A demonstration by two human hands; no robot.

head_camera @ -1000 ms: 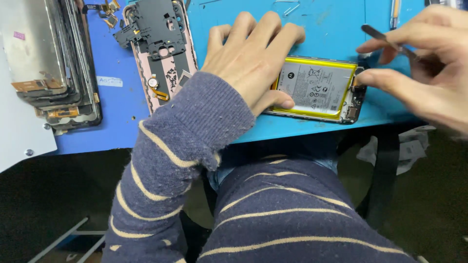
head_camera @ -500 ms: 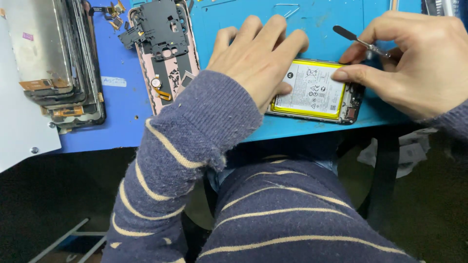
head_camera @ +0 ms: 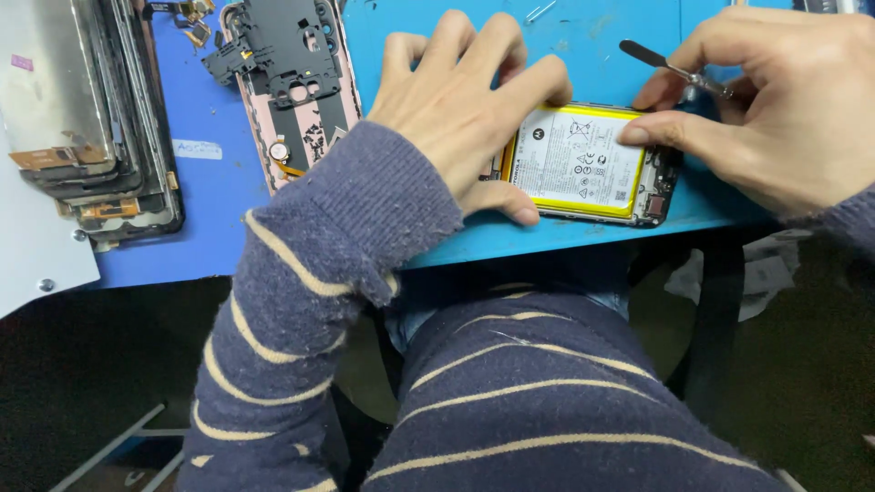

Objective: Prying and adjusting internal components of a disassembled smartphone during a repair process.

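Since the earlier frame, the right hand (head_camera: 775,109) has been brought further over the opened phone (head_camera: 583,164), and its forefinger is now laid on the upper right corner of the yellow-edged battery (head_camera: 574,159). A thin metal tool (head_camera: 674,66) is pinched between thumb and fingers of that hand, its flat tip pointing up and left of the grip. The left hand (head_camera: 465,114) is pressed flat on the phone's left end, thumb along its near edge, nothing gripped. Left of that hand a pink phone frame (head_camera: 296,91) is seen on the blue mat (head_camera: 210,200), and beyond it a stack of screens (head_camera: 91,109).
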